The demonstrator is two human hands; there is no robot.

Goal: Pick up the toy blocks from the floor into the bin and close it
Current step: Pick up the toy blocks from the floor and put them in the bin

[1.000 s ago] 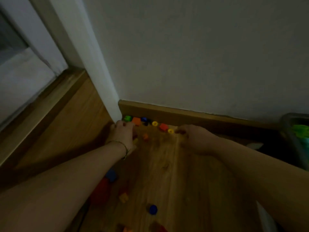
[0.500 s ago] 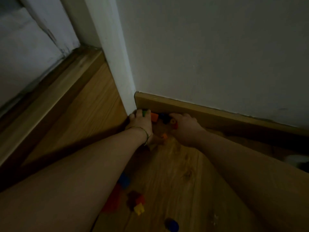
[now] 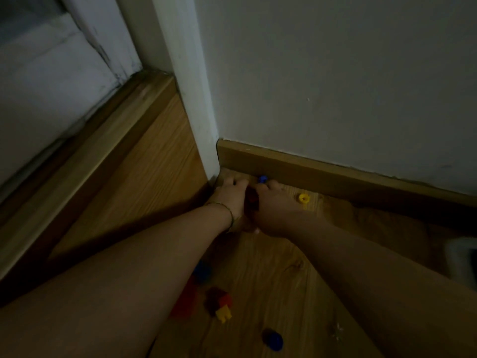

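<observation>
Down in the corner by the skirting board [image 3: 335,174], a dark red block [image 3: 251,198] sits wedged between the left hand [image 3: 229,196] and right hand [image 3: 273,208], which are pressed side against side. Too dim to tell whether the fingers actually close on it. A blue block [image 3: 262,179] lies at the fingertips and a yellow ring block [image 3: 303,198] just right of them. More loose blocks [image 3: 222,306] lie scattered on the wooden floor [image 3: 271,275] below the forearms.

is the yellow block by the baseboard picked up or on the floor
On the floor: the yellow block lies beside the right hand, not gripped.
</observation>
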